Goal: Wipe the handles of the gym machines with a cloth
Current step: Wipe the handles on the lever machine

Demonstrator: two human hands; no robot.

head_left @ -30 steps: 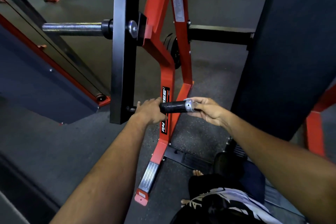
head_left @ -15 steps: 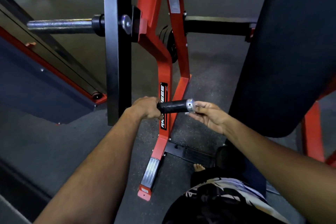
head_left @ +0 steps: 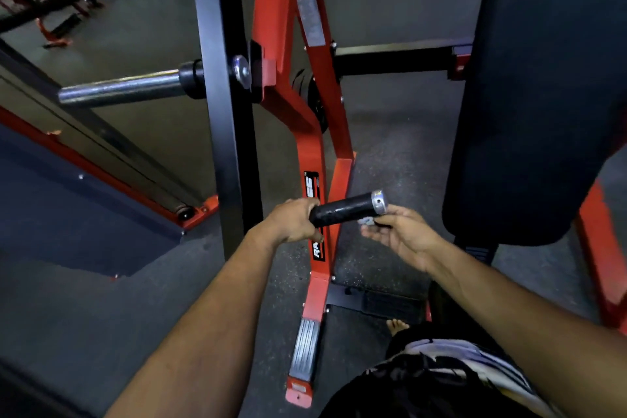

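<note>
The machine's handle [head_left: 342, 211] is a black rubber grip with a silver end cap, sticking out to the right at waist height. My left hand [head_left: 291, 222] grips its inner end, next to the black upright. Just under the capped end is my right hand [head_left: 403, 234], palm turned up, fingers off the grip. A small grey scrap [head_left: 366, 221], apparently cloth, is pinched at its fingertips. No larger cloth is in view.
The red frame [head_left: 307, 132] rises behind the handle, its foot [head_left: 303, 360] on the grey rubber floor. A steel plate peg [head_left: 118, 90] juts left from the black upright [head_left: 220, 85]. A big black pad [head_left: 543, 85] hangs at right. My bare foot [head_left: 397, 325] is below.
My right hand has let go of the silver end cap and dropped slightly below it, opening palm up. My left hand stays on the handle. The view has shifted a little.
</note>
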